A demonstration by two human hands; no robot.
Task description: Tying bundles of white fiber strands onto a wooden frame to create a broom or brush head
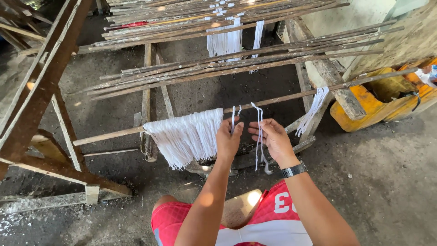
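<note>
Left hand (228, 138) pinching a white string (233, 119) hanging from the near wooden stick (282, 96), right hand (273, 138) gripping another looped strand (260, 132) just right, white string bundle (186, 136) draping left, yellow container (387, 98) far right

I count two hands in my view, the left hand (228, 139) and the right hand (272, 139), with one black wristwatch (293, 171) on the right wrist. One wooden stick (109, 135) runs across in front of me, carrying one thick bunch of white strings (186, 136), two thin single strands (259, 132) near the fingers, and one smaller bunch (313, 109) further along to the right. Two stacks of bare sticks (236, 61) lie on the rack behind; I cannot count the sticks in each. One yellow container (364, 107) sits at the right edge.
</note>
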